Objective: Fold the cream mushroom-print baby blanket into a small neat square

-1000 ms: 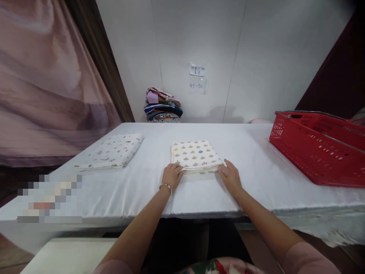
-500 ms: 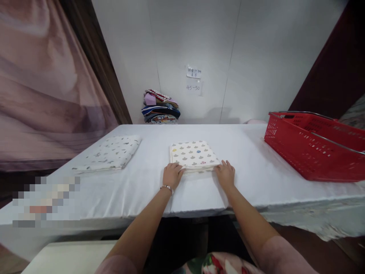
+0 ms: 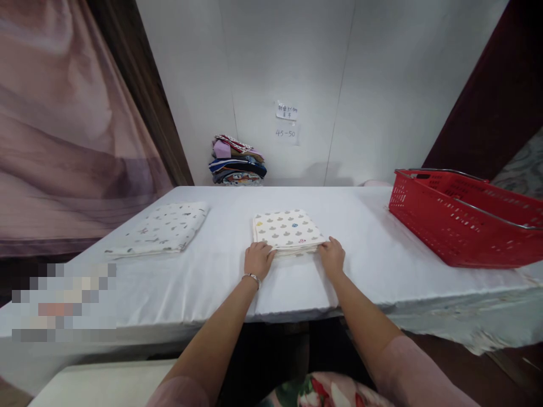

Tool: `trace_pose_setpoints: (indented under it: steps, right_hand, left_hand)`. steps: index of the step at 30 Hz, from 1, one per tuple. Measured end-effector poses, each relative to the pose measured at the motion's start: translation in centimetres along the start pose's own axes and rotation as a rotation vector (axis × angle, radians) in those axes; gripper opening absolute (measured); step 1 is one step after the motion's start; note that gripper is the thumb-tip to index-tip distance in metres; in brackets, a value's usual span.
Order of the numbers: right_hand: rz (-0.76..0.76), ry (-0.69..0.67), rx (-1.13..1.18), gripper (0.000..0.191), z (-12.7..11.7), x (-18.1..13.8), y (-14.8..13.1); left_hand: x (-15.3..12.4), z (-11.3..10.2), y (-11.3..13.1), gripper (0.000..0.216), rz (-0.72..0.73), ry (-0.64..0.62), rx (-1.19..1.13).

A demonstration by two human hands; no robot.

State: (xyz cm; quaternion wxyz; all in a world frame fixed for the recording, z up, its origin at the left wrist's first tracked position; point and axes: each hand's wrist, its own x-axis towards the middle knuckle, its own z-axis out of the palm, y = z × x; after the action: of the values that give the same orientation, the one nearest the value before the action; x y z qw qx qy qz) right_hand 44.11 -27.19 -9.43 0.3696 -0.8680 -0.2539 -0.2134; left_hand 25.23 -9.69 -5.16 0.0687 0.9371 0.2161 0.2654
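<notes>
A folded white cloth (image 3: 286, 228) with grey, boat-like motifs and a few coloured ones lies in front of me, its layers showing along the near edge. My left hand (image 3: 258, 259) pinches its near left corner, fingers on top; a bracelet circles that wrist. At the near right corner, my right hand (image 3: 332, 255) is closed on the same cloth, thumb and fingers at the edge. Another folded white cloth (image 3: 163, 229), with small dark motifs, lies flat to the left, apart from both hands.
A white-covered table (image 3: 203, 294) spreads under everything. On the right stands a red plastic basket (image 3: 458, 226) with metal handles. Piled fabrics (image 3: 237, 161) rise beyond the far edge by the wall. Paper signs (image 3: 287, 121) hang above. A blurred patch (image 3: 63, 302) covers the front left.
Both hands stay at the near corners of the folded cloth, the right hand shifted very slightly inward. The view has tilted a little; the cloth looks the same.
</notes>
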Motion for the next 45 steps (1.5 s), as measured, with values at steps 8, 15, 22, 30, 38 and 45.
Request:
trace_pose_setpoints:
  steps: [8,15,22,30,38,45]
  right_hand:
    - [0.245,-0.121,-0.031,0.024,0.0,0.5,-1.0]
    - [0.258,-0.105,0.046,0.023,0.4,1.1,-0.7]
    - [0.218,-0.085,0.096,0.019,0.6,1.1,-0.4]
    - [0.107,-0.05,0.109,0.014,-0.4,0.3,0.4]
    - [0.065,-0.118,0.08,0.015,-2.2,-0.8,0.5]
    - [0.164,-0.119,0.077,0.021,-1.6,-0.4,-0.5]
  left_hand:
    - [0.1,0.0,0.4,0.022,-0.009,-0.024,0.012]
    - [0.2,-1.0,1.0,0.03,-0.042,-0.058,0.011]
    - [4.8,-1.6,2.9,0.045,-0.108,-0.227,0.083]
    - [9.0,2.5,4.8,0.054,-0.066,-0.627,0.027]
    - [9.1,3.3,4.6,0.059,-0.076,-0.659,0.054]
    - [9.1,4.0,4.6,0.062,-0.072,-0.666,0.075]
